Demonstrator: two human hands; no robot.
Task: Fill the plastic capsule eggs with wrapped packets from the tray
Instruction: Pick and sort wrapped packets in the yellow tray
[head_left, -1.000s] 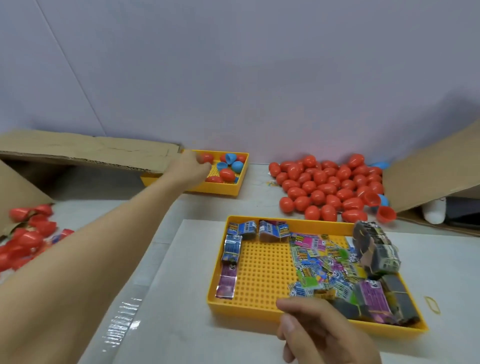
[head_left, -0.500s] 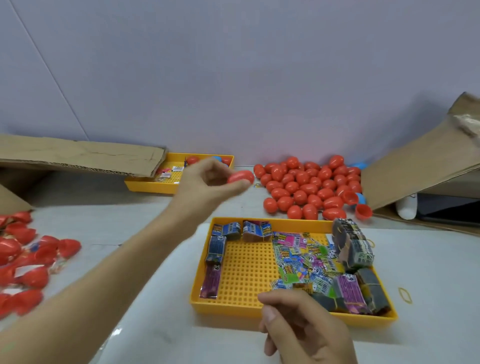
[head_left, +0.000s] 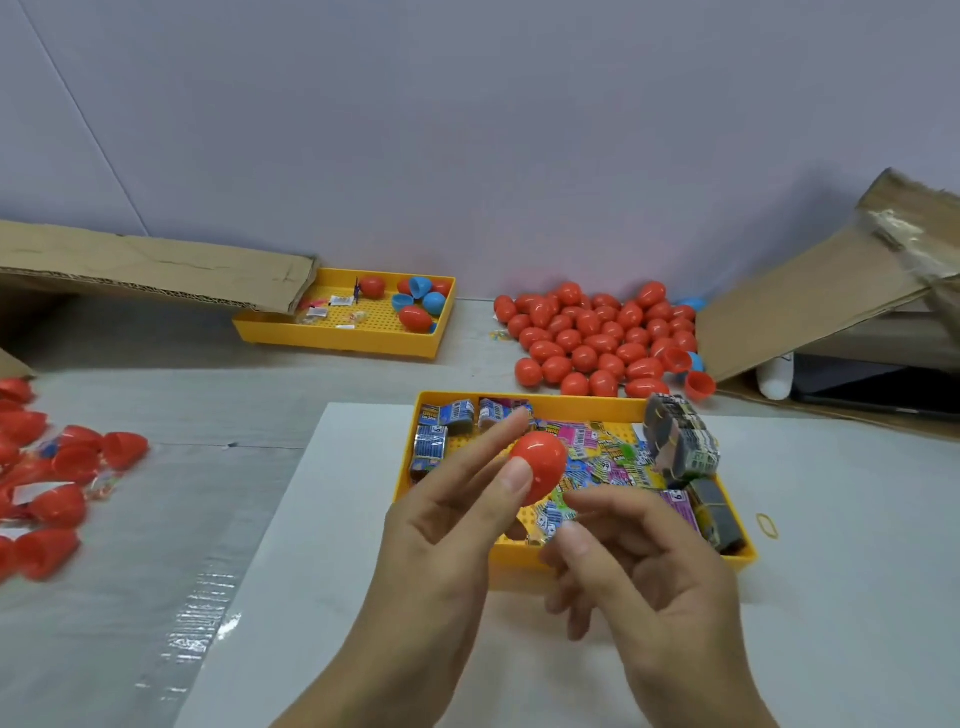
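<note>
Small packing/assembly bench, not a home: plain wall, worktable (head_left: 156, 519) with bulk red capsule eggs (head_left: 597, 343) heaped far right, yellow sorting trays (head_left: 332, 338), flattened cardboard boxes (head_left: 156, 270) at both edges, loose halves (head_left: 47, 488) left.

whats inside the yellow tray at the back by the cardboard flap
The far yellow tray holds red capsule eggs, blue egg halves and a few small packets. The cardboard flap covers its left end, so anything there is hidden.

A closed red egg (head_left: 540, 465) is pinched above the yellow tray (head_left: 571, 402) of colourful, seemingly wrapped packets (head_left: 597, 457).
</note>
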